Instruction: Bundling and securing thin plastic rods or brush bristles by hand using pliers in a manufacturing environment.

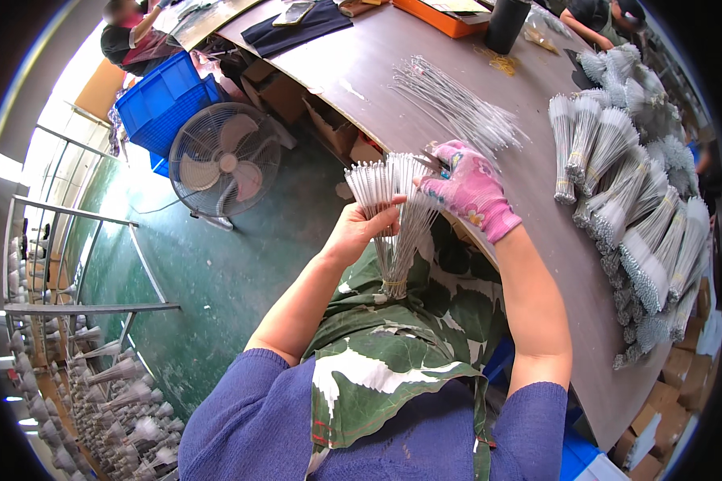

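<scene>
My bare left hand (359,228) is closed around a fanned bundle of thin wire brushes (395,240) with white bristles. The bundle stands upright over my lap, its lower end tied with a yellowish band. At its upper right is my right hand (472,188) in a pink flowered glove, fingers bent round a dark metal hand tool (431,163). Most of that tool is hidden by the glove, so its exact kind does not show. Beyond the glove, a loose spread of similar wire brushes (457,104) lies on the table.
Many tied brush bundles (634,200) are heaped along the right of the grey table (537,232). An orange tray (441,20), black cylinder (507,26) and dark cloth (297,28) sit at the far side. A fan (227,164), blue crates (164,104) and metal racks (92,309) stand left. Two other people are farther off.
</scene>
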{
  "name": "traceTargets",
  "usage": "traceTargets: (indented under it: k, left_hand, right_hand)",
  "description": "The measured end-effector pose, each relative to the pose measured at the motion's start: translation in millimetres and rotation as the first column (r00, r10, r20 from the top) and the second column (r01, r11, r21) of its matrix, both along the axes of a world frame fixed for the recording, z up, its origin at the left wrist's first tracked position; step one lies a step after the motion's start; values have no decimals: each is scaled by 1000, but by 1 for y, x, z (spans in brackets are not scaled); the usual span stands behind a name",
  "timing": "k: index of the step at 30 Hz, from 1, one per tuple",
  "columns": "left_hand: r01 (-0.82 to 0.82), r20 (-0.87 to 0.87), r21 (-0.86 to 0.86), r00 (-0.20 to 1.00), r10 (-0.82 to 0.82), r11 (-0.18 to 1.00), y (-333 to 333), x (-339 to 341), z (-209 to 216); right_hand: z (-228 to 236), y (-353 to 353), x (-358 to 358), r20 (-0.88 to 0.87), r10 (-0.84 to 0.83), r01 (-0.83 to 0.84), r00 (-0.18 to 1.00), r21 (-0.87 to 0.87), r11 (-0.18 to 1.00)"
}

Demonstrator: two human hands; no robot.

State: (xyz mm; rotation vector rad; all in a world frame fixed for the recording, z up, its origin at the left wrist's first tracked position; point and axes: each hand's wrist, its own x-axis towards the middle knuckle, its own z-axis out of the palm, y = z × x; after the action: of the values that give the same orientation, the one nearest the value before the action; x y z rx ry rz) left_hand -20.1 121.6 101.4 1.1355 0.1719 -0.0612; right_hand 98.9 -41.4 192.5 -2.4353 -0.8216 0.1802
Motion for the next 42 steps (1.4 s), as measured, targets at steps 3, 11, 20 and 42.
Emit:
traceTargets:
  k: [3,11,20,42]
  left_hand:
    - [-88,12,-30,996,89,996,-4,0,-2]
    - [-89,-42,-112,995,85,990,-6,2,-6]
    - [-92,-36,-69,995,89,993,-3,1,-6]
    - [-61,-8,-209,998,61,976,-4,-1,-14]
  right_hand:
    - [-6,-1,-3,89,-68,68,994,3,998]
    - [-24,-4,3,-189,-21,105,982,444,890]
    - [-4,14,-18,-192,182,-43,964,564,824]
    - [8,-6,-32,-699,184,358,690,552,753]
